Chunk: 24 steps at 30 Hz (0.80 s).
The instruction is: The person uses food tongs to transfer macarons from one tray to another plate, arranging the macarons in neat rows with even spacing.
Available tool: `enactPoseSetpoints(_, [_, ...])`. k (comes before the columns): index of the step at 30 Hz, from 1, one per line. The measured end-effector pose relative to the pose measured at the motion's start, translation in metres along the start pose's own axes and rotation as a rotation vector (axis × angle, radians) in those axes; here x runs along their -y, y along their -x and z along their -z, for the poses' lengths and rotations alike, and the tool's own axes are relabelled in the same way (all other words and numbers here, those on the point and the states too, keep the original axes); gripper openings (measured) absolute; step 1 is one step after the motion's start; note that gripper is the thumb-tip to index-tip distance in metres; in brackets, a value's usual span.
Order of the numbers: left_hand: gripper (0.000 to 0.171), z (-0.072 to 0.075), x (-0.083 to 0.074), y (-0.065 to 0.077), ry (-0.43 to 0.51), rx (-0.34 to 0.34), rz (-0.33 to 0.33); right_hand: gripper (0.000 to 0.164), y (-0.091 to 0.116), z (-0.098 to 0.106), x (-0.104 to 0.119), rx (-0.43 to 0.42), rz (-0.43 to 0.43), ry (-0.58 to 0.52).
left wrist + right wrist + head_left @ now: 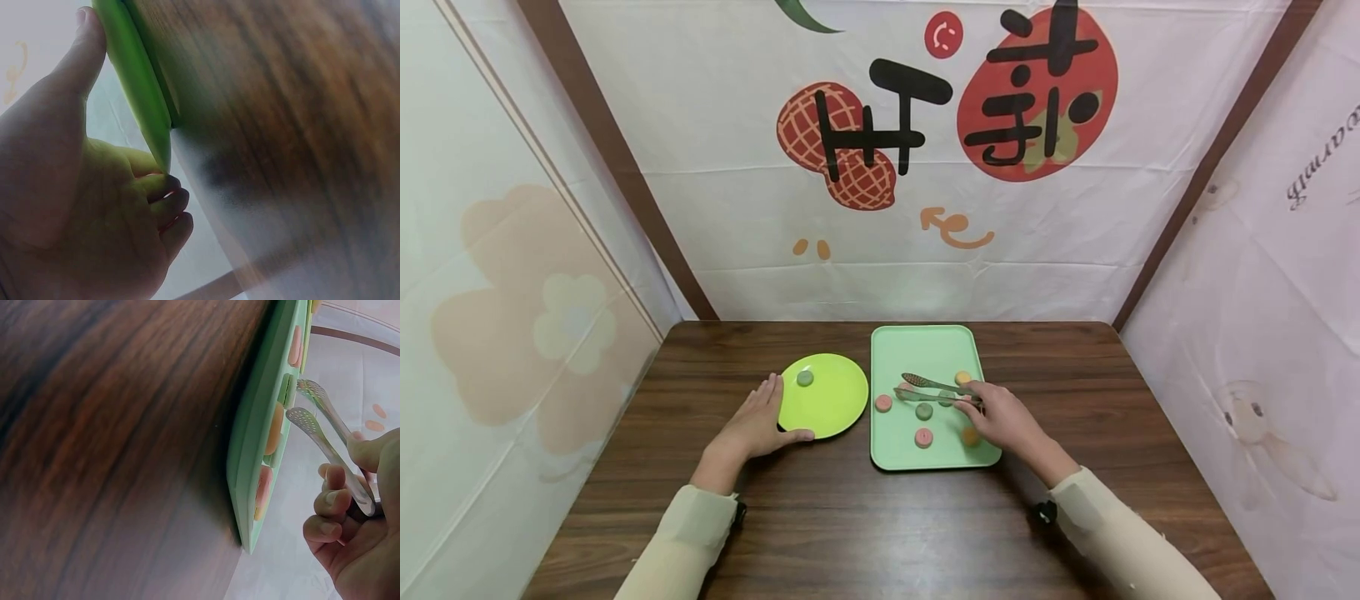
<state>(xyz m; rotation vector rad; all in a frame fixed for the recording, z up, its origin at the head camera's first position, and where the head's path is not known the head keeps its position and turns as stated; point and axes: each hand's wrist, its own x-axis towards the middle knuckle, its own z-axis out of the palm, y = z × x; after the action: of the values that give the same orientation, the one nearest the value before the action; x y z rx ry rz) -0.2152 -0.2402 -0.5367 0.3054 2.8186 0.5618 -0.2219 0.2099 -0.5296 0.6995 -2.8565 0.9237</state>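
My left hand (762,423) rests at the left rim of a yellow-green plate (838,408), thumb and fingers spread along its edge. On that plate lies one green round biscuit-like piece (805,377). With my right hand (1006,419) I grip metal tongs (325,434), their perforated tips apart and nothing between them. The tongs hover over a pale green tray (898,454) holding several round pieces, among them pink (923,437), green (923,411) and orange (971,436) ones. Part of the tray's right side is hidden behind my right hand.
Plate and tray stand side by side on a dark wooden table (850,525), a narrow strip of wood between them. Printed white cloth (737,275) hangs behind the table's far edge, with more cloth at both sides.
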Motion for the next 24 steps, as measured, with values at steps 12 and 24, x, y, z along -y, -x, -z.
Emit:
enactPoseSetpoints(12, [0.135,-0.0003,0.0002,0.0000,0.000,-0.004,-0.001,0.032,0.0038,0.0014,-0.0015,0.000,0.000,0.018])
enactPoseSetpoints(24, [0.133,-0.0001,-0.0021,0.0011,-0.001,-0.009,0.006,0.021,0.0052,0.0016,-0.0033,0.010,0.007,0.005])
